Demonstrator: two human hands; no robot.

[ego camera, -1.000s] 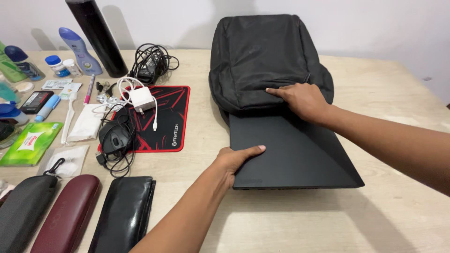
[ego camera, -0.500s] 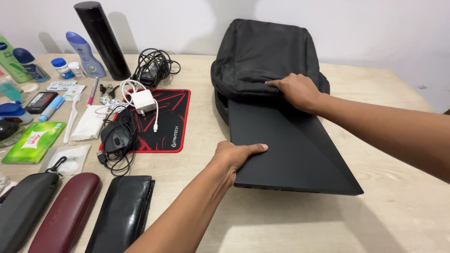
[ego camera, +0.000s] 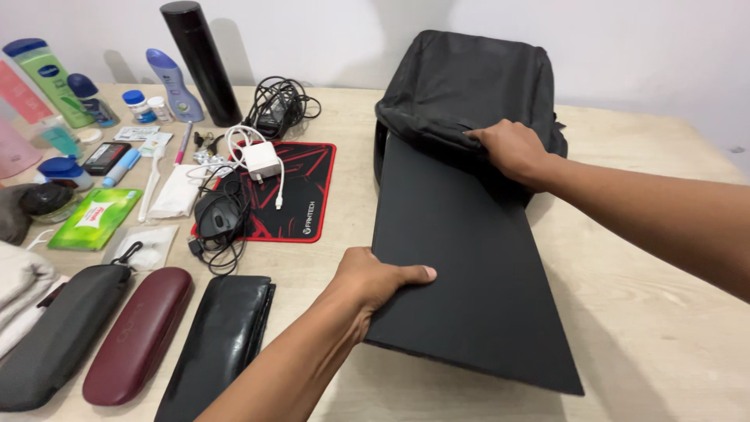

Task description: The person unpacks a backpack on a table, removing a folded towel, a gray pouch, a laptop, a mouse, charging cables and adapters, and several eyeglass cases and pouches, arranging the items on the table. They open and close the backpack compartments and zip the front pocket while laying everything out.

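Observation:
A flat black laptop (ego camera: 469,266) lies tilted on the wooden table, its far end inside the mouth of a black backpack (ego camera: 469,86). My left hand (ego camera: 375,281) grips the laptop's near left corner, thumb on top. My right hand (ego camera: 512,148) holds the backpack's opening edge just above the laptop's far end. How deep the laptop sits in the bag is hidden by the fabric.
Left of the laptop lie a red-and-black mouse pad (ego camera: 301,195) with a black mouse (ego camera: 219,215) and white charger (ego camera: 262,160), a black flask (ego camera: 201,62), lotion bottles (ego camera: 47,82), a maroon glasses case (ego camera: 139,334), a black pouch (ego camera: 223,344) and a grey case (ego camera: 62,336).
The laptop has slid farther toward the backpack opening, pushed by my left hand. My right hand stays on the bag's edge. The view has tilted slightly.

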